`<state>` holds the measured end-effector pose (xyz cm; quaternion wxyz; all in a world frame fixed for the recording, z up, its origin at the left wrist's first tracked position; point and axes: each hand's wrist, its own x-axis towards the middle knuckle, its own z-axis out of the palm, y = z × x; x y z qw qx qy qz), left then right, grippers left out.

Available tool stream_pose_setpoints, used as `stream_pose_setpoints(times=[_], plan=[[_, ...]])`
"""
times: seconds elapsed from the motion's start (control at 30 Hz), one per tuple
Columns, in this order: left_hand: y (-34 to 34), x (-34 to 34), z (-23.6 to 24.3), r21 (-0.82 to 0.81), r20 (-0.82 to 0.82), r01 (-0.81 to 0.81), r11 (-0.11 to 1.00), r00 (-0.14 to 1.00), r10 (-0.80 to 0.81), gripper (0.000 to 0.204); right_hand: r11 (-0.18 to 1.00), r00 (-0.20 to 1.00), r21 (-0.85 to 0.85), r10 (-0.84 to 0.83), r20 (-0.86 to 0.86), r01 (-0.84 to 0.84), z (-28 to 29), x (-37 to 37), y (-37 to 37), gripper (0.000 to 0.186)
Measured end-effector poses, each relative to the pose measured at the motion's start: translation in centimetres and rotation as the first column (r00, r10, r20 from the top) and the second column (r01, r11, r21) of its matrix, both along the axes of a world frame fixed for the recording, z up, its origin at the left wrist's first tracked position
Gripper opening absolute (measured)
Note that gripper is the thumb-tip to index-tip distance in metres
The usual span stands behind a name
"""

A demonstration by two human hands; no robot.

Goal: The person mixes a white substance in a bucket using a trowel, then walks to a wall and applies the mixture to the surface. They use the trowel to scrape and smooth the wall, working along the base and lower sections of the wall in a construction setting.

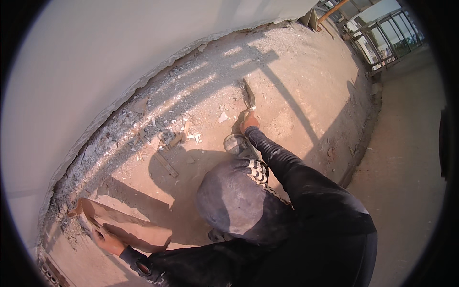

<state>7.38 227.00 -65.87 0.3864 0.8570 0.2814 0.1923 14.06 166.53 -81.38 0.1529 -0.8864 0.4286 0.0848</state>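
My right hand (249, 121) reaches forward, its fingers wrapped round a trowel (248, 93). The narrow blade points away from me, close to the dusty floor. Down at the lower left, my left hand (109, 240) grips the edge of a curved brown sheet (136, 227), which looks like cardboard or thick paper. That sheet lies near the foot of the wall, with its far left corner curled up. Between my hands, wood scraps (166, 163) and pale plaster chips (195, 137) are scattered over the floor.
A pale wall (95, 62) rises along the left, with a ragged lower edge and rubble (191, 79) below it. My bent knee (232, 198) and shoe (235, 143) sit between my arms. To the right runs a low ledge (366, 138); metal frames (389, 38) stand far right.
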Motion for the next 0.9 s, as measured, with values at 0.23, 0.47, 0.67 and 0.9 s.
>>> stream_pose_setpoints(times=[0.23, 0.47, 0.67, 0.9], plan=[[-2.2, 4.1, -3.3, -0.116, 0.181, -0.054, 0.992, 0.981, 0.075, 0.028, 0.836, 0.871, 0.264, 0.49, 0.038, -0.481, 5.1, -2.9, 10.8, 0.05], [-1.4, 3.9, -3.9, 0.087, 0.232, -0.071, 0.994, 0.971, 0.049, 0.032, 0.972, 0.977, 0.141, -0.2, 0.076, 0.188, 5.7, -6.3, -2.7, 0.044], [1.4, 5.2, -7.4, 0.233, 0.23, -0.23, 0.945, 0.957, 0.177, 0.042, 0.964, 0.991, 0.264, -0.067, 0.119, 0.033, 1.8, -4.4, 7.0, 0.048], [-2.6, 8.1, -6.7, 0.263, 0.078, -0.225, 0.938, 0.974, 0.212, 0.042, 0.751, 0.931, 0.553, 0.251, 0.265, -0.36, 2.5, -2.9, 14.8, 0.064]])
